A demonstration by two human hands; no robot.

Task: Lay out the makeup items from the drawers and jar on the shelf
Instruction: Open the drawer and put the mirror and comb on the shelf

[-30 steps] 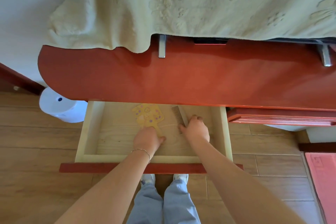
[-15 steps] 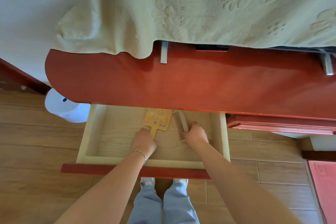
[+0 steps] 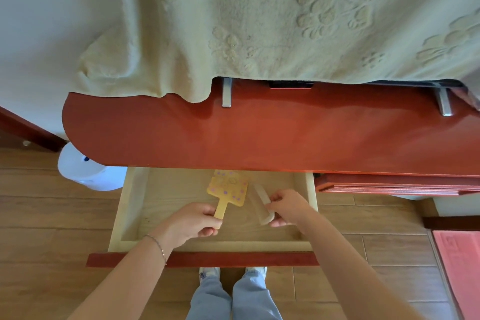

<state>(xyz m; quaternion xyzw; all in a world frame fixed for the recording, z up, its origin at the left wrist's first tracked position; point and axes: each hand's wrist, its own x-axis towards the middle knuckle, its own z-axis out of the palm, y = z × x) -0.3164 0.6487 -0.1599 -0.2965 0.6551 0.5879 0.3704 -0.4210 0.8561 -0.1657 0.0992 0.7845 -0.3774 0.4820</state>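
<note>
Open drawer [image 3: 130, 205] under the red shelf [image 3: 259, 135]. Left hand [image 3: 192, 221] over the drawer's middle, fingers curled round the handle of the yellow hand mirror [image 3: 228, 188]; mirror head points toward the drawer's rear. Right hand [image 3: 288, 206], toward the drawer's right wall, pinches the comb [image 3: 262, 205] between thumb and fingers, just beside the mirror.

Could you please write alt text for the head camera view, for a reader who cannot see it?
Seen from above, a person's left hand grips the handle of a yellow paddle-shaped mirror and the right hand holds a pale comb, both over an open wooden drawer. Above it runs a red shelf, partly draped with a cream towel.
</note>
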